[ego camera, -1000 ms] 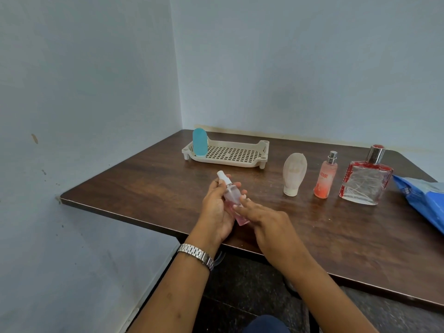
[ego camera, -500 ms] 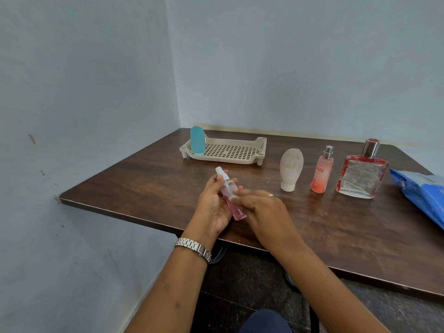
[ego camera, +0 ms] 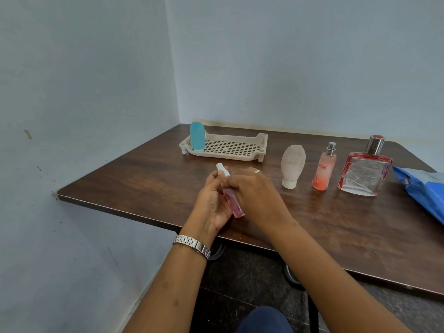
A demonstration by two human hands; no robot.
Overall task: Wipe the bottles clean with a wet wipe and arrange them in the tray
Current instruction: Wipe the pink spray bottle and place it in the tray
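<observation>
My left hand (ego camera: 211,204) holds a small pink spray bottle (ego camera: 235,205) with a white cap, tilted, above the table's near left part. My right hand (ego camera: 255,195) is closed over the bottle's upper body; any wipe under its fingers is hidden. The cream slotted tray (ego camera: 227,157) stands at the back, and a blue bottle (ego camera: 197,139) stands upright in its left end. To the right of the hands, a white bottle (ego camera: 293,165), an orange spray bottle (ego camera: 324,170) and a large red-trimmed glass perfume bottle (ego camera: 365,173) stand in a row.
A blue wet-wipe pack (ego camera: 424,192) lies at the table's right edge. The dark wooden table (ego camera: 144,179) sits in a corner, with walls close at its left and back. A metal watch is on my left wrist.
My right hand has slid up the pink bottle from its lower part to cover its upper body. The left hand keeps its hold. The view has shifted slightly.
</observation>
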